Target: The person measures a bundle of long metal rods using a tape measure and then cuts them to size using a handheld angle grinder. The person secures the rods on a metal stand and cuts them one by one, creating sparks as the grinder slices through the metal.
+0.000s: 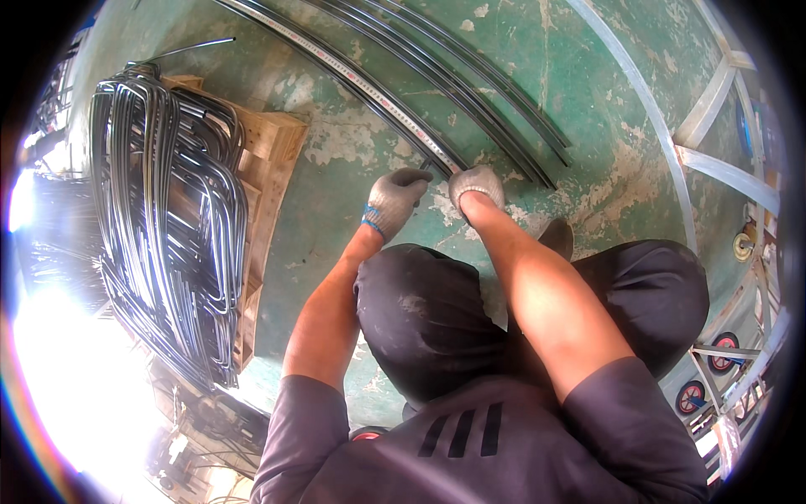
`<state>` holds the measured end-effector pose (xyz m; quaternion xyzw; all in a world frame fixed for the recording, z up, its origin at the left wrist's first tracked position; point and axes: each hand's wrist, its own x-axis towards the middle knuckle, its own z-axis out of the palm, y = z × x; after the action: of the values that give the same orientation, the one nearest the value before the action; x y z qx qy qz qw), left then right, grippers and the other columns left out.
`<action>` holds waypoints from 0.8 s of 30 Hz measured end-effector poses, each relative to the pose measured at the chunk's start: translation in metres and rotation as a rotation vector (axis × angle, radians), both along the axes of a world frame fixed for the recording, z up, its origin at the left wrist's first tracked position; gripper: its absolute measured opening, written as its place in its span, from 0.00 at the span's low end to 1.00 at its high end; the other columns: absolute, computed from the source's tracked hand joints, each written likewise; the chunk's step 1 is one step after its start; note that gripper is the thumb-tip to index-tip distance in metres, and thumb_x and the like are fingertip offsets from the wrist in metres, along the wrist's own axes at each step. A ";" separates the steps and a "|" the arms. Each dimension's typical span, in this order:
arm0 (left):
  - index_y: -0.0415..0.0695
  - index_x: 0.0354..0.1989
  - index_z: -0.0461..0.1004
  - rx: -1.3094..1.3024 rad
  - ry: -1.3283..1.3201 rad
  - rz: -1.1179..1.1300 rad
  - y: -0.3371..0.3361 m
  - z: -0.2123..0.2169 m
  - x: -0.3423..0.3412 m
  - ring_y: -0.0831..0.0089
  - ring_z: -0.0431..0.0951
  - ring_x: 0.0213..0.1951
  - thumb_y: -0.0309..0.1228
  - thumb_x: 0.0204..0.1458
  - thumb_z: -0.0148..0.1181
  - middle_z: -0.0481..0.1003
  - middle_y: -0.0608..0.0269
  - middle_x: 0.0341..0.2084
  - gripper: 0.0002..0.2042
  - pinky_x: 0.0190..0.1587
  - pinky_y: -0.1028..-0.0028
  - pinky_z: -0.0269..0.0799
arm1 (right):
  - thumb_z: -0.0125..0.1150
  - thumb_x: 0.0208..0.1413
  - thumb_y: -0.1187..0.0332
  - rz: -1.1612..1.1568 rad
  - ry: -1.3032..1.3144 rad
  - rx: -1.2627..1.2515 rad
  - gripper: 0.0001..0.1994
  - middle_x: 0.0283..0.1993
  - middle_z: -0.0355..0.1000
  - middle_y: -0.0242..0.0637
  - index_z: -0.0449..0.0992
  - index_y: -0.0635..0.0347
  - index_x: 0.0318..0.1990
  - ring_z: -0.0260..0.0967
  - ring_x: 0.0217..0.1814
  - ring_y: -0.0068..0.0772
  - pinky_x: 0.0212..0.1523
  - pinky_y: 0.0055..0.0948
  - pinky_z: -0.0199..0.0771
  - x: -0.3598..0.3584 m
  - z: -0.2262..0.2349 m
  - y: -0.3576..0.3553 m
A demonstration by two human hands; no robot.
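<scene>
I crouch over a worn green floor. My left hand, in a grey knit glove with a blue cuff, is closed near the end of a long metal measuring rule that lies on a dark rod. My right hand, gloved the same way, presses down on the rod end right beside it. Several dark curved steel rods lie side by side just beyond both hands. What the left fingers pinch is hidden by the glove.
A stack of bent dark steel rods rests on a wooden pallet to the left. A pale metal frame curves along the right, with small wheels near it. My knees fill the lower middle.
</scene>
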<state>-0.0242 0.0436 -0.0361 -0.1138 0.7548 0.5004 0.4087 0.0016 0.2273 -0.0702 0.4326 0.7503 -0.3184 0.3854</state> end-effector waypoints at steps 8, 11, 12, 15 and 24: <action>0.43 0.55 0.89 0.002 0.003 -0.013 0.002 -0.002 -0.001 0.84 0.75 0.28 0.33 0.67 0.66 0.79 0.73 0.29 0.14 0.29 0.76 0.71 | 0.64 0.72 0.43 0.027 0.038 0.017 0.27 0.57 0.86 0.57 0.91 0.62 0.52 0.84 0.65 0.60 0.60 0.48 0.85 0.003 -0.008 0.000; 0.43 0.55 0.89 0.004 0.008 -0.015 0.002 -0.003 -0.001 0.83 0.75 0.28 0.34 0.67 0.66 0.79 0.73 0.29 0.14 0.30 0.76 0.71 | 0.64 0.72 0.44 0.015 0.041 0.019 0.27 0.57 0.85 0.57 0.91 0.63 0.52 0.83 0.65 0.61 0.60 0.49 0.85 0.002 -0.006 0.000; 0.43 0.55 0.89 -0.003 0.007 -0.018 0.003 -0.002 -0.001 0.83 0.75 0.28 0.34 0.67 0.66 0.79 0.73 0.29 0.14 0.30 0.76 0.71 | 0.64 0.72 0.44 0.010 0.041 0.018 0.27 0.57 0.85 0.57 0.91 0.63 0.52 0.83 0.65 0.61 0.61 0.48 0.84 0.002 -0.006 0.000; 0.42 0.55 0.89 -0.019 0.002 -0.025 0.004 0.002 -0.003 0.83 0.76 0.29 0.34 0.67 0.67 0.79 0.73 0.30 0.14 0.30 0.75 0.72 | 0.64 0.71 0.44 -0.001 0.027 0.007 0.28 0.59 0.85 0.58 0.90 0.63 0.54 0.83 0.66 0.61 0.62 0.48 0.84 0.002 -0.010 0.001; 0.39 0.56 0.89 -0.018 -0.030 0.002 0.002 -0.004 -0.003 0.76 0.81 0.34 0.30 0.64 0.66 0.86 0.65 0.37 0.15 0.42 0.71 0.80 | 0.64 0.71 0.43 0.013 0.028 -0.011 0.28 0.60 0.85 0.57 0.90 0.63 0.55 0.82 0.67 0.61 0.62 0.48 0.84 0.003 -0.011 0.002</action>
<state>-0.0271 0.0455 -0.0397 -0.1257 0.7529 0.4921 0.4185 0.0043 0.2289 -0.0811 0.4209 0.7567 -0.3261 0.3794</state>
